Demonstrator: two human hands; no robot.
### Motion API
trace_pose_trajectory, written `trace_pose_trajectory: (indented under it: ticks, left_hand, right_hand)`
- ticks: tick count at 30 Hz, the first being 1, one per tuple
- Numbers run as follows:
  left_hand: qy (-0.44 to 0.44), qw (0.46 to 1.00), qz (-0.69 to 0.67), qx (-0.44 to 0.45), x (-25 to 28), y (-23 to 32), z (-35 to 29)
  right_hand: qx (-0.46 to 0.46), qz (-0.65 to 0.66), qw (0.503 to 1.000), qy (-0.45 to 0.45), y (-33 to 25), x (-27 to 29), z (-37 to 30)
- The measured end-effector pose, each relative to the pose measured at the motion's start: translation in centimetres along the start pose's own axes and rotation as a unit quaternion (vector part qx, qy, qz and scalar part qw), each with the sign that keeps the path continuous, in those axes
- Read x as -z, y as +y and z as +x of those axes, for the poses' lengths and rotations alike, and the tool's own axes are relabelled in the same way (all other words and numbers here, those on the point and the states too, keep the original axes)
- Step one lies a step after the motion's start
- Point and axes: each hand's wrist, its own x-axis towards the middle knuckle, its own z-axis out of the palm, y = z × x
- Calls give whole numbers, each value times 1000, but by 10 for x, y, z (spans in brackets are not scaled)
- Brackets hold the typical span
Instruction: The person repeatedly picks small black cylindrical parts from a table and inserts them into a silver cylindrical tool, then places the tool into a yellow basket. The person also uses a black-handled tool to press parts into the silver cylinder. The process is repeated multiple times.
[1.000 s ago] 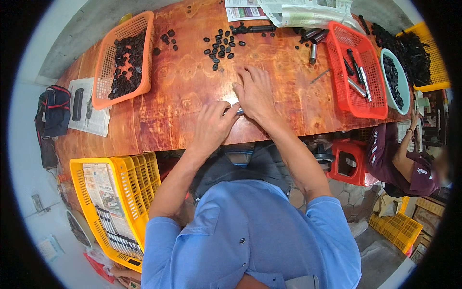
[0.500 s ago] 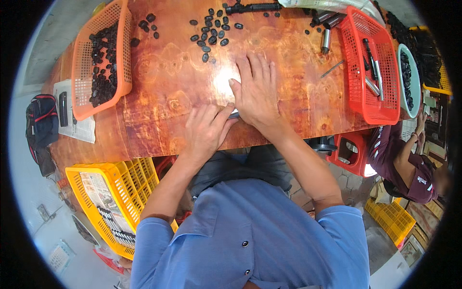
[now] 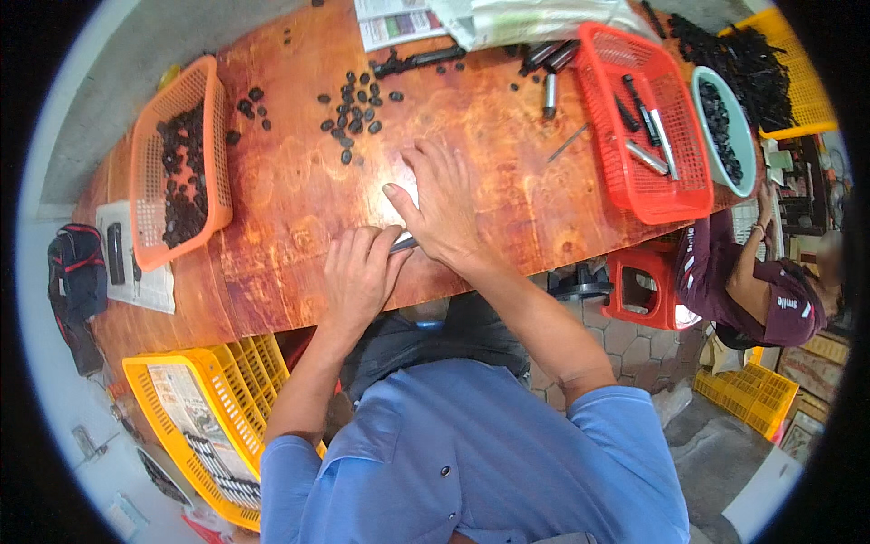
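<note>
My left hand [image 3: 359,270] is closed near the front edge of the wooden table [image 3: 281,195]. Thumb and fingers pinch a short dark rod [image 3: 404,244], mostly hidden between my two hands. Beside it my right hand [image 3: 437,207] lies with fingers stretched out and thumb apart, its heel against the rod's other end. Whether that palm presses on the rod cannot be made out. Beyond my hands lies a loose cluster of small black oval pieces [image 3: 354,114].
An orange basket [image 3: 220,172] of black pieces stands left; a red basket [image 3: 625,204] with pens and tubes stands right, beside a pale green basin [image 3: 743,172]. A yellow crate [image 3: 195,367] sits lower left. Another person [image 3: 752,290] is at the far right.
The view has shifted and tilted, so the table's things sit elsewhere in the picture. My hands keep nearly the same pose, and more of the dark rod shows between them.
</note>
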Motion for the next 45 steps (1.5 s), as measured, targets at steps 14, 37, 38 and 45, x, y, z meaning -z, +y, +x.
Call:
trace_pose_trajectory:
  ticks: [14, 37, 38, 45]
  left_hand:
    - [-31, 377, -837, 395, 6, 18, -40]
    - [-50, 667, -732, 126, 20, 53, -65]
    - [-51, 665, -734, 123, 22, 56, -64]
    - [-91, 653, -739, 137, 24, 54, -69]
  right_hand:
    - [-145, -323, 931, 87, 127, 107, 95]
    - [-30, 517, 839, -166, -70, 157, -12]
    - [-16, 532, 825, -190, -77, 161, -17]
    - [-9, 490, 846, -211, -89, 164, -34]
